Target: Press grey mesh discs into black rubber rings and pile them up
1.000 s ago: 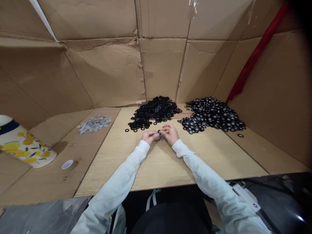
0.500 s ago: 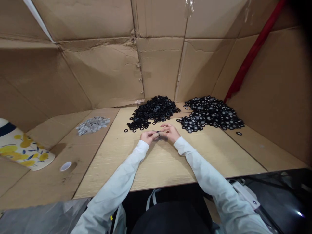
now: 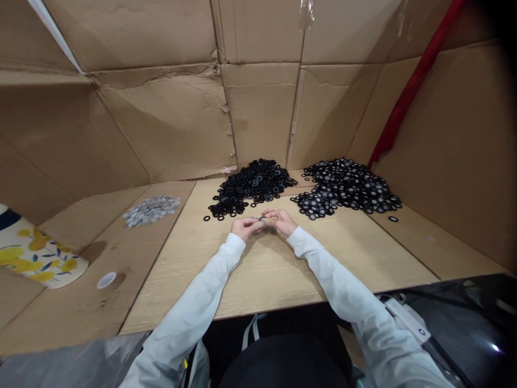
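Note:
My left hand (image 3: 244, 228) and my right hand (image 3: 280, 222) meet above the light wood table (image 3: 262, 269), fingertips together. Between them they pinch a small black ring (image 3: 263, 219), partly hidden by my fingers. Just beyond my hands lies a heap of plain black rings (image 3: 252, 184), with a few strays near its front edge. To the right is a larger heap of black rings with grey mesh centres (image 3: 343, 188). Both heaps are out of reach of my fingertips' contact, and neither hand touches them.
Grey metal discs (image 3: 151, 211) lie in a low pile on the cardboard-covered surface (image 3: 137, 253) to the left. A small white-rimmed cup (image 3: 106, 279) and a yellow-patterned roll (image 3: 36, 261) sit further left. Cardboard walls (image 3: 258, 108) and a red strip (image 3: 407, 86) surround the table.
My hands stay together around the small ring, with little movement. The whole scene drifts slightly left and up in view as my head moves.

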Motion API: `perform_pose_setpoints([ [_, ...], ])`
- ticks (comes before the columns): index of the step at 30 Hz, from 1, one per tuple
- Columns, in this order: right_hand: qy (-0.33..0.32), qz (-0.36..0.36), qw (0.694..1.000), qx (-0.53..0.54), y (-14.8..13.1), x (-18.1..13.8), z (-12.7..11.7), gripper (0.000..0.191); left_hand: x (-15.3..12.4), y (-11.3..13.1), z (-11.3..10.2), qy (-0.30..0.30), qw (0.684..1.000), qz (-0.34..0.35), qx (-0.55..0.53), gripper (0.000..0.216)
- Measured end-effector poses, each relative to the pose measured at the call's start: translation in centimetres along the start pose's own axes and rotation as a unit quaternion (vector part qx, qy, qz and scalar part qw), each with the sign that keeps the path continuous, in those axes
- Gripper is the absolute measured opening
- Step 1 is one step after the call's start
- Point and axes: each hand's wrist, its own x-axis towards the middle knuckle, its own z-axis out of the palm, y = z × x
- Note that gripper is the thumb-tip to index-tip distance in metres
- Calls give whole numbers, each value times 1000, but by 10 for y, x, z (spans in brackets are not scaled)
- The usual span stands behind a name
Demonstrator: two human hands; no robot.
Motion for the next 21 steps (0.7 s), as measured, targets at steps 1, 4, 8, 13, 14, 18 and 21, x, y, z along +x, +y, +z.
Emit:
perform_pose_setpoints([
  [1,6,-4,1000,0,2,0,2,10,-1,2,1,11,1000,8,9,30],
  [4,56,-5,998,3,8,1,8,11,-4,5,3,41,999,14,19,30],
  [8,97,11,995,13,15,4,17,16,-3,1,5,80,995,25,51,31],
  [13,148,29,989,-12,15,5,18,19,1,-10,6,110,988,48,102,29],
  [14,152,31,988,-23,14,4,17,20,1,-10,7,121,986,48,103,27],
  [18,153,-1,986,-63,11,1,14,16,-1,-1,8,141,987,42,58,20],
  [21,140,-30,984,-104,9,0,12,12,-1,6,6,133,989,47,35,14],
])
